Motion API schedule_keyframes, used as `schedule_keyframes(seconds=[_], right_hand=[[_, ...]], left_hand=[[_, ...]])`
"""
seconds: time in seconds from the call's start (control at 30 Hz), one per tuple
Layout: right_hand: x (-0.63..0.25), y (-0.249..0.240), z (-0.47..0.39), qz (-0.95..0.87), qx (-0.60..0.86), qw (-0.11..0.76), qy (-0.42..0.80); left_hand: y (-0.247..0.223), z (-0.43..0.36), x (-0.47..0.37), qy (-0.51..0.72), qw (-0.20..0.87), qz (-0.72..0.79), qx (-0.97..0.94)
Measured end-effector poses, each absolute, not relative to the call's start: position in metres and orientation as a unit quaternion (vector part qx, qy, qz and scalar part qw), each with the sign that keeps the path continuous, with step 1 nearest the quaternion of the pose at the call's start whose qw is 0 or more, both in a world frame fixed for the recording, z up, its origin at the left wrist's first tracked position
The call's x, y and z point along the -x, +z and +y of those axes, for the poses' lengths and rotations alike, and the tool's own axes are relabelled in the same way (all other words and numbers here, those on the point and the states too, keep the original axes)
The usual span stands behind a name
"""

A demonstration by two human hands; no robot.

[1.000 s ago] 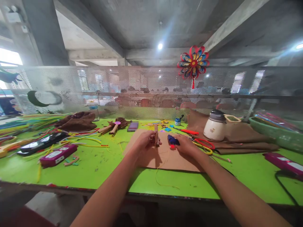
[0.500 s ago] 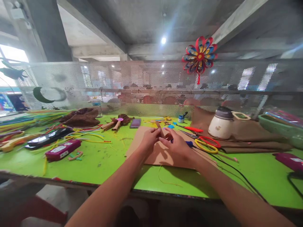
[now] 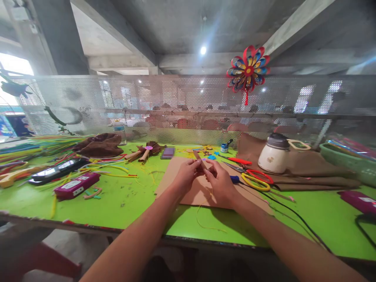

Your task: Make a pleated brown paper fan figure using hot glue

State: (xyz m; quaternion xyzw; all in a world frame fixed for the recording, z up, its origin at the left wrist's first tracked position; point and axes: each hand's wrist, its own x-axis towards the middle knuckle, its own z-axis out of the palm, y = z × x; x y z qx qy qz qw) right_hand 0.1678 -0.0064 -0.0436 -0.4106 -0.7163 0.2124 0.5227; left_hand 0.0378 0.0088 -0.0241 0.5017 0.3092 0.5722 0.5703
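Observation:
A narrow brown strip (image 3: 197, 155), perhaps paper or cloth, stands slanted between my two hands. My left hand (image 3: 187, 174) pinches it with thumb and fingertips. From the other side, my right hand (image 3: 219, 181) has its thumb and fingers closed on the strip's lower part. Both hands are above a flat brown cardboard sheet (image 3: 170, 181). Beside my right hand lies a blue-handled tool (image 3: 235, 179) with a black cable. Scissors with red and yellow handles (image 3: 256, 186) rest just to its right. A thin yellow thread (image 3: 202, 225) trails down over the sheet's near edge.
A cream pot (image 3: 273, 154) stands on folded brown material (image 3: 320, 178) at right, near a green basket (image 3: 349, 160). To the left are a purple power strip (image 3: 76, 185), a black device (image 3: 58, 171) and coloured pipe cleaners (image 3: 100, 169). A perforated screen (image 3: 170, 98) closes the back.
My right hand's fingers have closed in on the strip, and its thumb has shifted upward beside it. My left hand stays almost where it was, still pinching.

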Motion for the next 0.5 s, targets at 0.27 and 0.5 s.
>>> schedule_keyframes(seconds=[0.27,0.5], right_hand=[[-0.1657,-0.0455,-0.0095,-0.72,0.414,0.527,0.183],[-0.1644,-0.047,-0.0111,-0.711,0.415,0.541,0.172]], left_hand=[[-0.0266,0.0106,-0.0386,0.567,0.609,0.296,-0.469],[-0.0265,0.0117,-0.0396,0.571,0.618,0.302,-0.447]])
